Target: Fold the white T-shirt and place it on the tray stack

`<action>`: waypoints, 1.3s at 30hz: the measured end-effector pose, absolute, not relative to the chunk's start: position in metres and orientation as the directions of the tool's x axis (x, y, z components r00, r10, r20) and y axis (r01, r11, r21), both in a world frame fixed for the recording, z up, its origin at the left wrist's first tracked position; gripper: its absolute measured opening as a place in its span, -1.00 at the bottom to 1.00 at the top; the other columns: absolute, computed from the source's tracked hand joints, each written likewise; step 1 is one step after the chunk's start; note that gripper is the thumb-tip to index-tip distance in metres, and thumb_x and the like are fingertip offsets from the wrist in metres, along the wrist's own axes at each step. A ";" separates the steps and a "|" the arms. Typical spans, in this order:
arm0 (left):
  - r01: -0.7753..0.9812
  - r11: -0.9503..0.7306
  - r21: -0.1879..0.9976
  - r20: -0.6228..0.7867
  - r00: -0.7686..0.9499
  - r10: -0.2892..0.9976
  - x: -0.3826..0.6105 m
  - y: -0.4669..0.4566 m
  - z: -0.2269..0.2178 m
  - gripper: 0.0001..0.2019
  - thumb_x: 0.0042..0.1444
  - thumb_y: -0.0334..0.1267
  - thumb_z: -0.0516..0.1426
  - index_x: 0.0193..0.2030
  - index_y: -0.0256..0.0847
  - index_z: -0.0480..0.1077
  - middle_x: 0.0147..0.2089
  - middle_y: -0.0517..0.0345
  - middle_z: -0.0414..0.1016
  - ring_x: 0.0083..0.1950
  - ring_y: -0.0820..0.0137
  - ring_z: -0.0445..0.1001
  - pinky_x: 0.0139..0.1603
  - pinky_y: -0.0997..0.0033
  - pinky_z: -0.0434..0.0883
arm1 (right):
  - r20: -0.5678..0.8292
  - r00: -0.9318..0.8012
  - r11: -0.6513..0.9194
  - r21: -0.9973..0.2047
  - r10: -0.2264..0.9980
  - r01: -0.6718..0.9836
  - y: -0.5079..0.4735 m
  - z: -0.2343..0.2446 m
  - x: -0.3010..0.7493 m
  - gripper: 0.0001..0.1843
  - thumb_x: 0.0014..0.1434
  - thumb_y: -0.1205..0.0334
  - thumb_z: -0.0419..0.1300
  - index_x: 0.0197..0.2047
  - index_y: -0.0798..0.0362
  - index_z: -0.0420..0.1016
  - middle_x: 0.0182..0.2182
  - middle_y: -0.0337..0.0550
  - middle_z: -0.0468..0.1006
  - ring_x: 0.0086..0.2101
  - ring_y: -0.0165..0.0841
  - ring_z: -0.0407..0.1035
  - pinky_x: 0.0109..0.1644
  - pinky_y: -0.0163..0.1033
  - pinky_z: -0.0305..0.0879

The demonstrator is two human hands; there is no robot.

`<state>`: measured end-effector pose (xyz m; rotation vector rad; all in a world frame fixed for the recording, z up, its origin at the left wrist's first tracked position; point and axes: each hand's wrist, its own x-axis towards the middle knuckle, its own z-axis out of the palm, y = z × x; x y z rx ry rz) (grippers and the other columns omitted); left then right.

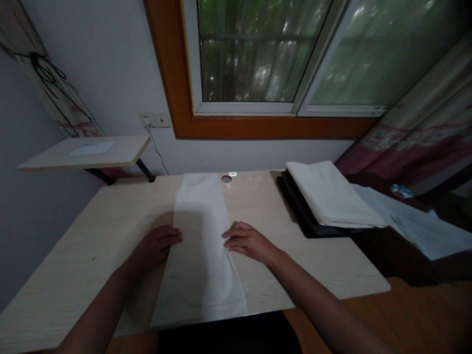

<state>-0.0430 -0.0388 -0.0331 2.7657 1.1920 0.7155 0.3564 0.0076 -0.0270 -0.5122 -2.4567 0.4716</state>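
A long white cloth [201, 246], folded into a narrow strip, lies lengthwise on the light wooden desk [92, 255], from the back edge to the front edge. My left hand [158, 243] rests at the cloth's left edge, fingers curled with the tips touching the fabric. My right hand [247, 242] rests at the right edge, fingers bent and pressing the cloth's border. Neither hand lifts the cloth.
A black tray [302, 216] at the desk's right holds a folded white cloth [332, 194]. More white sheets [416, 223] lie on dark furniture further right. A small raised shelf [88, 152] stands at the back left. A cable hole [226, 179] sits near the window wall.
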 end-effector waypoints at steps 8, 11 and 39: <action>0.687 -0.706 0.170 0.349 0.628 0.695 -0.040 -0.044 -0.031 -0.62 0.25 -0.17 0.21 0.21 0.07 0.47 0.20 0.05 0.52 0.23 0.20 0.47 0.39 -0.03 0.29 | 0.460 -0.749 0.830 -0.515 0.477 0.213 0.005 -0.023 0.356 -0.79 0.42 0.20 0.19 0.06 -0.07 0.60 0.00 -0.11 0.62 0.00 -0.27 0.44 0.10 -0.10 0.40; 0.674 -0.717 0.179 0.373 0.628 0.683 -0.037 -0.046 -0.030 -0.60 0.23 -0.17 0.23 0.21 0.06 0.47 0.16 0.06 0.55 0.19 0.24 0.50 0.40 -0.02 0.28 | 0.436 -0.775 0.821 -0.542 0.457 0.179 0.005 -0.022 0.355 -0.67 0.40 0.13 0.23 0.19 -0.05 0.52 0.04 -0.07 0.60 0.03 -0.25 0.42 0.14 -0.09 0.35; 0.537 -0.244 0.807 -0.104 0.536 0.838 0.000 -0.065 0.013 -0.74 0.26 -0.16 0.09 -0.27 -0.15 0.60 -0.31 0.14 0.65 -0.26 0.31 0.60 -0.20 0.41 0.46 | 0.026 -0.621 0.074 -0.996 0.783 0.052 -0.002 0.003 0.359 -0.51 0.14 -0.22 0.37 -0.33 0.12 0.62 -0.46 -0.15 0.57 -0.48 -0.39 0.37 -0.39 -0.32 0.23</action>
